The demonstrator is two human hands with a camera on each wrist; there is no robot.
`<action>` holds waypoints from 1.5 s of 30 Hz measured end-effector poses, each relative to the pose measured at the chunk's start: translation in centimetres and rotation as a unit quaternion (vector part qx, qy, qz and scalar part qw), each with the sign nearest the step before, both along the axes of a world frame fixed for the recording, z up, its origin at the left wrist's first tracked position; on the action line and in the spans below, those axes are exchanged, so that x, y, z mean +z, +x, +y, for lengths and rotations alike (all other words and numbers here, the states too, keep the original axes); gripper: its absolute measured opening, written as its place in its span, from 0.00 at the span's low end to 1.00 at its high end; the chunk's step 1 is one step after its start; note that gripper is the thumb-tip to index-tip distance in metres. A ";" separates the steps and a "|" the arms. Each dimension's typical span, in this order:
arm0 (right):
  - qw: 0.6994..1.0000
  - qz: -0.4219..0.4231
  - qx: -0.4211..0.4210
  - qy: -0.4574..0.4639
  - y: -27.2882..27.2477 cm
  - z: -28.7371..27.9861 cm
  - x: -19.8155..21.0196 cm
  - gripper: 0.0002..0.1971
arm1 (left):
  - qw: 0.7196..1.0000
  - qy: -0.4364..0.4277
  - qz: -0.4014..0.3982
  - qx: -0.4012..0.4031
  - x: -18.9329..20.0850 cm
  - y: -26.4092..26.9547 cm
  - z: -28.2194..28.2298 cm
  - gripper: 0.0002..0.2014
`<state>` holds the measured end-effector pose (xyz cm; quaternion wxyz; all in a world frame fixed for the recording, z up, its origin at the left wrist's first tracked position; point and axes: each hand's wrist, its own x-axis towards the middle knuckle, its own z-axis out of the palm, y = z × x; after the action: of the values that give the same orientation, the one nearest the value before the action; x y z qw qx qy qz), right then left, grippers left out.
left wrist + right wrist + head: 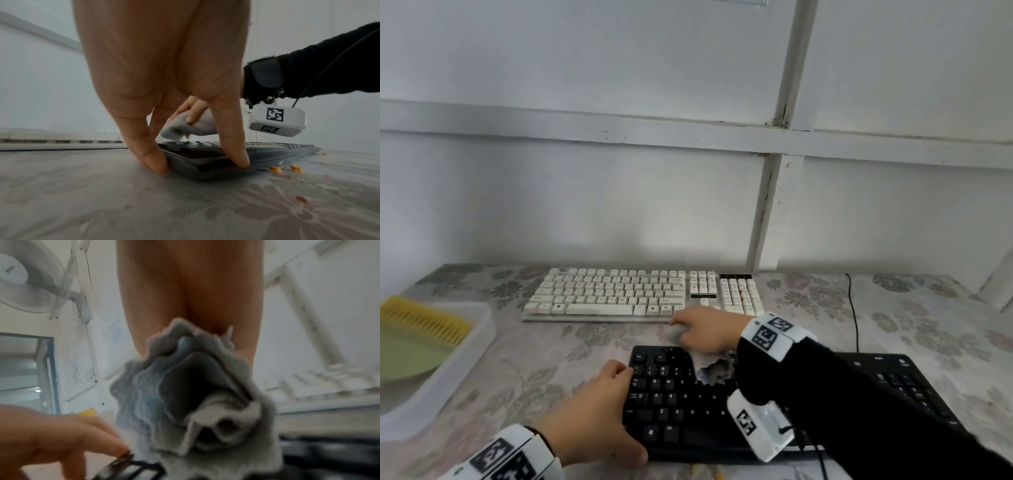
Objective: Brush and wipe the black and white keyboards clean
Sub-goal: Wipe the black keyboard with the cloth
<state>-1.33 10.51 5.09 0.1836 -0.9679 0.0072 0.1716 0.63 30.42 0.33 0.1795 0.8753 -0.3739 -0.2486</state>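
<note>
The black keyboard lies near me on the flowered table, with the white keyboard behind it by the wall. My left hand grips the black keyboard's left end, fingers at the far corner and thumb at the near corner. My right hand clutches a bunched grey-white cloth and presses it on the black keyboard's upper left keys. The right wrist view shows the cloth hanging crumpled from the palm, above the dark keys.
A white tray at the left edge holds a yellow brush and a green dustpan. Orange crumbs lie by the black keyboard's near edge. A black cable runs back to the wall on the right.
</note>
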 end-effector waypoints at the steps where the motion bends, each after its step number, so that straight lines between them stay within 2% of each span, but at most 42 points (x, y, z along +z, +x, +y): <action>1: 1.000 -0.001 0.024 -0.007 0.7 1.3 -0.4 0.17 | 1.000 0.004 -0.006 0.000 0.0 0.0 0.0 0.37; 5: 0.988 0.003 0.090 -0.124 2.8 4.0 -2.2 0.08 | 1.000 0.003 -0.017 -0.002 -0.1 -0.1 -0.1 0.40; 9: 0.981 0.018 0.101 -0.166 2.6 2.9 -2.2 0.11 | 0.999 -0.025 -0.021 0.000 -0.2 -0.3 -0.3 0.41; 12: 0.979 0.045 0.090 -0.175 1.3 0.9 -2.0 0.14 | 1.000 -0.018 -0.017 0.004 -0.3 -0.3 -0.4 0.46; 15: 0.985 0.055 0.047 -0.154 -0.7 -1.9 -2.1 0.15 | 1.000 -0.007 0.003 0.012 -0.1 -0.3 -0.5 0.55; 19: 0.990 0.065 -0.017 -0.125 -3.6 -6.1 -2.1 0.16 | 1.000 0.006 0.004 0.017 -0.3 -0.1 -0.7 0.56; 22: 0.988 0.080 -0.072 -0.107 -5.6 -9.3 -2.1 0.20 | 0.999 0.018 0.019 0.021 -0.6 0.2 -0.7 0.61; 26: 0.984 0.098 -0.109 -0.105 -7.9 -13.2 -1.7 0.22 | 0.999 -0.003 0.028 0.027 -0.9 0.3 -0.6 0.62; 31: 0.972 0.111 -0.153 -0.142 -10.8 -17.6 -1.3 0.17 | 0.999 -0.017 0.027 0.025 -0.9 0.2 -0.5 0.60; 34: 0.958 0.086 -0.180 -0.207 -11.9 -19.5 -0.6 0.17 | 0.999 -0.003 0.031 0.027 -0.7 0.1 -0.5 0.66; 36: 0.957 0.055 -0.167 -0.231 -12.3 -20.4 0.1 0.17 | 0.999 -0.009 0.034 0.029 -0.6 0.0 -0.5 0.65; 40: 0.964 -0.033 -0.173 -0.197 -11.8 -20.4 0.9 0.14 | 0.998 -0.032 0.047 0.019 0.0 -0.3 -0.5 0.56; 45: 0.976 -0.083 -0.159 -0.125 -8.8 -16.3 1.9 0.17 | 1.000 -0.002 0.023 0.010 0.2 -0.7 -0.5 0.62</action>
<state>-10.14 -5.81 6.98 0.0861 -0.9805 0.1671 0.0575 -0.03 29.94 0.49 0.1921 0.8726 -0.3619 -0.2658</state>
